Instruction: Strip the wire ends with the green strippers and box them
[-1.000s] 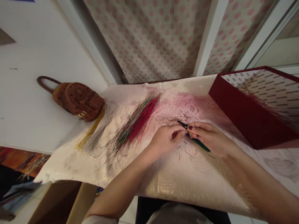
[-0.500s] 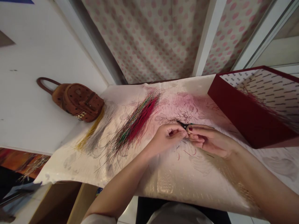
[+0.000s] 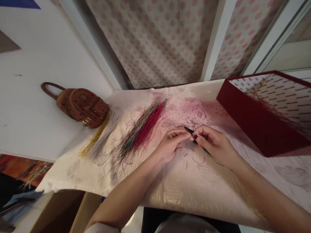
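Note:
My left hand [image 3: 171, 144] and my right hand [image 3: 215, 142] meet fingertip to fingertip above the table, both in a pinch. Whatever lies between their fingers is too small to make out. A thin dark strand [image 3: 162, 176] curves below my left wrist; I cannot tell whether it is held. Beneath the fingers is a small cutting tool with a dark tip and green handle [image 3: 206, 151], partly hidden by my right hand. Short dark clippings [image 3: 191, 122] are scattered just beyond it. To the left lies a bundle of long red, green and dark wire-like strands [image 3: 145, 126].
A patterned cloth [image 3: 179, 191] covers the table. Grey strands [image 3: 103, 139] and yellow strands [image 3: 93, 140] lie at left beside a brown backpack-shaped bag [image 3: 84, 105]. On the right stands an open dark red box [image 3: 252, 123] with reddish strands inside. A dotted curtain [image 3: 165, 42] hangs behind.
My right hand has turned, its fingers now bent more, uncovering the green handle below. My left fingers have shifted slightly, still pinched near the right ones. The thin strand now shows below my left wrist.

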`<act>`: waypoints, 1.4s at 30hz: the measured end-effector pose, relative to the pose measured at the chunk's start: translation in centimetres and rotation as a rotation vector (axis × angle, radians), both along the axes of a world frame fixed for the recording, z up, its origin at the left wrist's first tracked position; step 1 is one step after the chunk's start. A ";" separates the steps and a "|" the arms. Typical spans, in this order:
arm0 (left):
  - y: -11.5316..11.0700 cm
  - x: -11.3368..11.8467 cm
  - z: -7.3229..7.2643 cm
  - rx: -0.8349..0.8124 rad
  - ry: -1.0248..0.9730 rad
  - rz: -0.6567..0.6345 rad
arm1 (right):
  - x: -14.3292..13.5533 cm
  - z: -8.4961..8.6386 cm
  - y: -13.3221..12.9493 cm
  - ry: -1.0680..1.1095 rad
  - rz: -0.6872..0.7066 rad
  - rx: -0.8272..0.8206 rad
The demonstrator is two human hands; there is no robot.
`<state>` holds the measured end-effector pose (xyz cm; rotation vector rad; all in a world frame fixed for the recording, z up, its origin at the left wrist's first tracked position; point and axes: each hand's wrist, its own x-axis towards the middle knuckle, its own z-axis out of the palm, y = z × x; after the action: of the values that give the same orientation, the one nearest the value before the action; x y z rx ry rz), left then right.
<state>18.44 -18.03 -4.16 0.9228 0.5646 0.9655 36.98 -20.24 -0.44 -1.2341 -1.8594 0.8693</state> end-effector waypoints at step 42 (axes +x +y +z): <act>0.0 -0.4 1.0 -0.323 -0.107 -0.077 | 0.3 -0.7 -0.1 -0.617 -0.021 0.799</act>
<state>18.07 -18.06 -3.20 0.5964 0.5706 0.8194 37.32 -20.33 -1.14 -1.0325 -2.3053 -0.3363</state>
